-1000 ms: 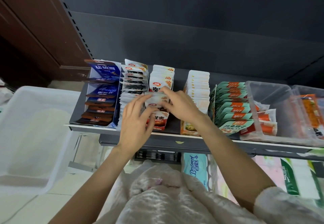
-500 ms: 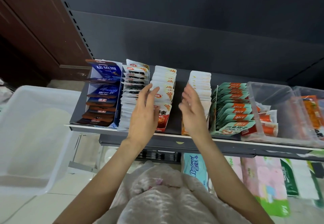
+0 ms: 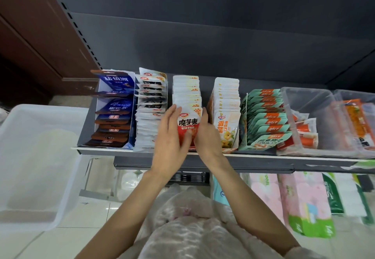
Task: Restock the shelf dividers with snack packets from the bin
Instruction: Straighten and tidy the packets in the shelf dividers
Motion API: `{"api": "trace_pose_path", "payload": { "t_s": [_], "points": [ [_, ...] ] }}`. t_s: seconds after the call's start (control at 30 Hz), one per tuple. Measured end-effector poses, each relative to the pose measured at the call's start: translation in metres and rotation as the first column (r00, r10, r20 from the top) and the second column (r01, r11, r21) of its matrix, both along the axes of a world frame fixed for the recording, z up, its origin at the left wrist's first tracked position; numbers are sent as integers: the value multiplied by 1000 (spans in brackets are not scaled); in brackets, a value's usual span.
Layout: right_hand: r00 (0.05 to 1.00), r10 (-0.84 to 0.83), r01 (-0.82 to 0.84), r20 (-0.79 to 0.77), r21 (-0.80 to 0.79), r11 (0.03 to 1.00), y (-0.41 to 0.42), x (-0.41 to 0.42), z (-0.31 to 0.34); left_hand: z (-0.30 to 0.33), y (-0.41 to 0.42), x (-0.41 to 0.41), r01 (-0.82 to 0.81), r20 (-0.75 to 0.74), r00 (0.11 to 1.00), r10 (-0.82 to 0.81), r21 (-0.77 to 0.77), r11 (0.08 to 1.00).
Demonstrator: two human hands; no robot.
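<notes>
Head view: both hands bracket the red-and-white packet row (image 3: 187,104), which runs lengthwise from the near shelf (image 3: 263,155) edge toward the far wall. The left hand (image 3: 169,135) presses flat on the row's left side, thumb across the front packet (image 3: 187,126); the right hand (image 3: 207,135) presses the right side, fingers straight. Neither grips anything. The bin (image 3: 30,157) sits well left, nearer the left hand.

My left hand (image 3: 169,135) and right hand (image 3: 207,137) flank the nearest packet (image 3: 187,125) of the middle row, on the shelf (image 3: 263,155). Left of it stand two further rows; right, two more, then a tub (image 3: 308,100). The bin (image 3: 30,157) sits far left, lower.
</notes>
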State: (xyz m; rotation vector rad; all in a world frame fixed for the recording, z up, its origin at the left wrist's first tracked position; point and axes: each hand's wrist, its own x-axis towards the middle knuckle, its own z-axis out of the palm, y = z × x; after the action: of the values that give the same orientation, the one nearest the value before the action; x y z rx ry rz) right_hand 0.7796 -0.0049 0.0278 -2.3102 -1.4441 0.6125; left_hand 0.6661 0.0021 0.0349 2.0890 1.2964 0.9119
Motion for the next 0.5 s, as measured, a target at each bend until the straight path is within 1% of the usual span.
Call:
{"api": "trace_pose_path", "payload": {
  "t_s": [0.07,0.13,0.2,0.23,0.3,0.4,0.43,0.5],
  "points": [
    [1000,-1,1,-24,26,1000,-7,1,-2,-2,-5,12,9,15,1000,-7,-97,995],
    [1000,-17,19,-26,67,998,-11,2,-6,-2,-4,21,-25,48,998,32,-141,990],
    [999,-37,37,3,55,998,-12,2,-7,-1,-2,25,-63,90,993,82,-201,978],
    [999,-39,39,-8,48,998,-13,1,-6,1,0,27,-66,114,989,97,-250,966],
    [990,-15,28,-137,94,995,-13,1,-3,8,6,30,-37,204,971,126,-392,919],
    [927,-11,94,-375,205,974,-7,5,10,19,22,35,70,416,879,233,-597,799],
    [892,-14,124,-452,215,969,-3,6,16,21,27,37,108,455,853,256,-633,767],
    [813,-8,162,-583,212,964,5,8,26,22,33,40,202,515,824,238,-658,725]
  ]
}}
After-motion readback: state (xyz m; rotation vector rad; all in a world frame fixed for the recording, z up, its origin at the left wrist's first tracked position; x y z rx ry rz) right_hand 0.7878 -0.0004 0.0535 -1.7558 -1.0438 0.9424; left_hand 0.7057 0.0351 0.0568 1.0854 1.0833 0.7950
